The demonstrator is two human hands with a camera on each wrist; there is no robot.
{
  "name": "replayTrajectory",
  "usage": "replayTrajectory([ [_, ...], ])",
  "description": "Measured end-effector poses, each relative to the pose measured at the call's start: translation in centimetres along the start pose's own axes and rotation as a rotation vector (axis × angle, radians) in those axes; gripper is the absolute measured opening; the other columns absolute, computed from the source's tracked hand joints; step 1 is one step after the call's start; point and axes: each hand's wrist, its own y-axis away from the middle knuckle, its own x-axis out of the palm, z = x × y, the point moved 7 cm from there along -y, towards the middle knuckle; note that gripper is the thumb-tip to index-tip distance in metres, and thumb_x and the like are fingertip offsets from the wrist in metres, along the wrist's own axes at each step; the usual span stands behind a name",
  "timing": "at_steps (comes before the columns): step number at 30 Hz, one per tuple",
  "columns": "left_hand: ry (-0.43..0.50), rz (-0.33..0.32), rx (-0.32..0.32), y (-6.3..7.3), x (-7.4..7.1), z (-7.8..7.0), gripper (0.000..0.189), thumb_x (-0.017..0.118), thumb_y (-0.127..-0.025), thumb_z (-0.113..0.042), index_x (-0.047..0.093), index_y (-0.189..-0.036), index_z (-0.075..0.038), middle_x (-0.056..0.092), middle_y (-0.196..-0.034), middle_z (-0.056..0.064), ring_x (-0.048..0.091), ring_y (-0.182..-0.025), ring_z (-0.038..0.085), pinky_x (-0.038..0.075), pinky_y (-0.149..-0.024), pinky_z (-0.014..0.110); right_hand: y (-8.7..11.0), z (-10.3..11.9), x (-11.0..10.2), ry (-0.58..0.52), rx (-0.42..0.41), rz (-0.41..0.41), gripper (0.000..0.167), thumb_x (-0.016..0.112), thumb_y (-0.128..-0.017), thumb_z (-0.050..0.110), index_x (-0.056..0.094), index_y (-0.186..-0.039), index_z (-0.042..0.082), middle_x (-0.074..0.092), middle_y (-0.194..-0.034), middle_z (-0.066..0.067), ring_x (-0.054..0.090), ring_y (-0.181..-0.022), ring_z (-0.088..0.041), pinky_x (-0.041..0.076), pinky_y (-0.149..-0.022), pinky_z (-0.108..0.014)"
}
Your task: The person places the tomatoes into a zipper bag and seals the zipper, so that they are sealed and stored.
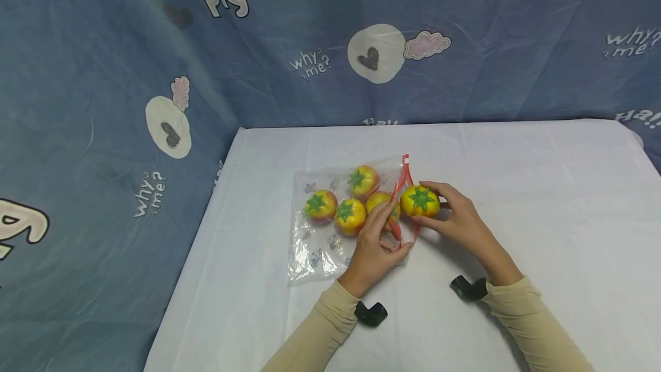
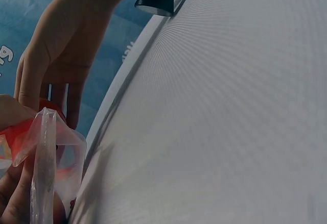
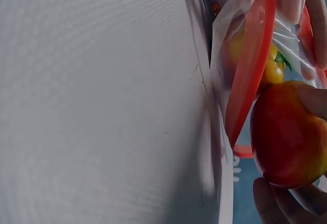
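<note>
The right hand's point(image 1: 462, 220) fingers pinch a tomato point(image 1: 420, 201) at the 3 o'clock side of the zip bag point(image 1: 304, 251). Four tomatoes point(image 1: 350, 217) sit inside. The left hand's point(image 1: 373, 252) fingers pinch the red rim point(image 3: 259, 40). Filling seems underway; next calls for pushing toward 9 o'clock.

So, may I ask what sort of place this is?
Probably a small indoor setup arranged for recording: a white-covered table, blue printed fabric hanging behind it and along one side, and a black device at each wrist.
</note>
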Motion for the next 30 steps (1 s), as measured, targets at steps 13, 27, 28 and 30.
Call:
replayTrajectory([
  [13,-0.034,-0.008,0.0,-0.1,-0.1,0.0,0.093,0.087,-0.081,-0.005,0.039,-0.159,-0.016,0.047,-0.152,0.006,0.064,-0.093,0.021,0.06,-0.065,0.014,-0.1,0.8,0.8,-0.018,-0.034,0.015,0.071,0.089,-0.08,0.009,0.055,-0.143,0.003,0.062,-0.139,-0.02,0.06,-0.124,-0.037,0.059,-0.094,-0.058],
  [27,-0.034,-0.009,0.019,-0.2,0.0,-0.3,0.091,0.087,-0.081,-0.004,0.04,-0.158,-0.011,0.048,-0.15,0.007,0.064,-0.091,0.02,0.06,-0.064,0.014,-0.6,1.5,1.7,-0.001,-0.051,0.032,0.072,0.09,-0.079,0.01,0.056,-0.142,0.001,0.062,-0.138,-0.019,0.062,-0.122,-0.034,0.06,-0.093,-0.053],
  [28,-0.035,-0.009,0.02,-0.2,0.0,-0.3,0.09,0.087,-0.081,-0.004,0.041,-0.158,-0.011,0.048,-0.15,0.007,0.063,-0.092,0.02,0.06,-0.064,0.014,-0.7,1.5,1.8,-0.001,-0.053,0.033,0.072,0.09,-0.079,0.01,0.056,-0.142,0.001,0.063,-0.138,-0.019,0.062,-0.122,-0.034,0.06,-0.093,-0.053],
  [30,-0.035,-0.007,0.018,-0.2,0.0,-0.2,0.09,0.087,-0.081,-0.004,0.041,-0.158,-0.011,0.048,-0.15,0.007,0.063,-0.093,0.019,0.06,-0.064,0.014,-0.8,1.6,2.0,0.0,-0.055,0.035,0.072,0.09,-0.079,0.01,0.056,-0.141,0.001,0.063,-0.137,-0.019,0.063,-0.12,-0.034,0.06,-0.093,-0.052],
])
